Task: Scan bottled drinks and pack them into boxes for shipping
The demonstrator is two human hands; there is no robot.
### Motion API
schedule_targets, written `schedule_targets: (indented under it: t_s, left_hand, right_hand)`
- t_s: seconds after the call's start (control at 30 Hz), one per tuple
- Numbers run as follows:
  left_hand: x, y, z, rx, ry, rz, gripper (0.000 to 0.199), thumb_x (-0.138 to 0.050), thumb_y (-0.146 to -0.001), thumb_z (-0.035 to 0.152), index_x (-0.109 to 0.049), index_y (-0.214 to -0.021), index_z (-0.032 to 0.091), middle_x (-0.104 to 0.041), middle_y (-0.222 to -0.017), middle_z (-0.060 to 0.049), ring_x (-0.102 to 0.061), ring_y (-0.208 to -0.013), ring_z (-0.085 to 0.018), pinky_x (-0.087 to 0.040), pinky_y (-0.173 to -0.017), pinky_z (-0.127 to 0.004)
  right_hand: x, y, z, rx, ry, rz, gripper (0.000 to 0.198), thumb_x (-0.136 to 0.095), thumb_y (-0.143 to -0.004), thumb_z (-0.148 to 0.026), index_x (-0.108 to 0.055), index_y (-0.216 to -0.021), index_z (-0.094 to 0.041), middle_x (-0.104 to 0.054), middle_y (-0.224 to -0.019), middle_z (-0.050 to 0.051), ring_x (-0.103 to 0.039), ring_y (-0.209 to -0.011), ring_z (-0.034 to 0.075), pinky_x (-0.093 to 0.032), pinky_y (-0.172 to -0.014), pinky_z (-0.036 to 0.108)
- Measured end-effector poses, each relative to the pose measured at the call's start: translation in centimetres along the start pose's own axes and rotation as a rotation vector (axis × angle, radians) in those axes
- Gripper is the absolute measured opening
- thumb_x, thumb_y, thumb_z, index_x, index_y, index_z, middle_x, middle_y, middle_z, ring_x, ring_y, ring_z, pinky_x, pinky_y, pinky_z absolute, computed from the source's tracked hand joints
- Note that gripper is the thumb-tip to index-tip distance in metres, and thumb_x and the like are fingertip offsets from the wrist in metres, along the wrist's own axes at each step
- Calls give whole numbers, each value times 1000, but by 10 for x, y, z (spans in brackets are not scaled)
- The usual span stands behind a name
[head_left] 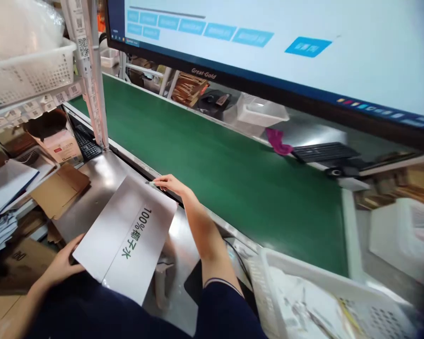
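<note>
A white carton with green and black print reading "100%" and several characters lies tilted in front of my body, a seam running along its top face. My left hand grips its near left corner, thumb and fingers bent around the edge. At the carton's far edge is my right hand, its fingers pinched on a small box cutter. The cutter's dark tip points left, close to the carton's far corner; whether it touches the cardboard I cannot tell.
Beyond the metal bench runs a green conveyor belt. A large monitor hangs overhead. White baskets stand on the shelf at left and at lower right. Flat cardboard and a keyboard lie left.
</note>
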State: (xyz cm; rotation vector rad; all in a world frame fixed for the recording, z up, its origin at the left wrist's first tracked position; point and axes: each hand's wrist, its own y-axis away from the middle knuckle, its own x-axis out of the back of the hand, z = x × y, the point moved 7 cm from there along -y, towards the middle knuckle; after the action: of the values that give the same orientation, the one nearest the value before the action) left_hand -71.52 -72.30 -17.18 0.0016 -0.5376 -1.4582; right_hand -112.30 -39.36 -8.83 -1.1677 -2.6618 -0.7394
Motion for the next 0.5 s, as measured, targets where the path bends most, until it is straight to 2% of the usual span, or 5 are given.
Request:
schedule_targets:
  t_s: [0.13,0.23,0.3,0.5]
  left_hand:
    - [0,9,3,14,-12,30,85,-86,-72,54,-63,-149,26,-62,-155,-13,-58,-144,-40,-46,-124,-57]
    - [-1,14,2,19,7,55,82,-84,-72,65,-70,-141,23,-63,-153,-17,-58,-143,-42,-46,-123,-58]
    - [-3,16,0,24,25,64,83,-82,-73,68,-70,-141,21,-62,-154,-18,-57,-144,-43,-45,-124,-59]
    - [0,18,-3,27,7,95,82,-84,-73,69,-70,-142,27,-65,-152,-13,-57,-144,-42,-42,-125,-62]
  right_hand:
    - [-1,-2,0,47,-38,-17,53,-83,-63,-58,-82,-94,-15,-60,-62,-4,-45,-59,12,-37,-60,29]
    - [-2,-2,0,75,-54,-28,51,-81,-65,-57,-81,-94,-16,-59,-61,-5,-43,-58,12,-35,-59,29]
    - [-2,-4,-2,83,-57,-43,49,-81,-66,-56,-81,-95,-16,-60,-61,-4,-43,-58,11,-34,-58,29]
    - [-2,-14,-11,92,-75,-101,51,-84,-63,-55,-82,-94,-15,-56,-59,-6,-40,-56,10,-32,-57,28]
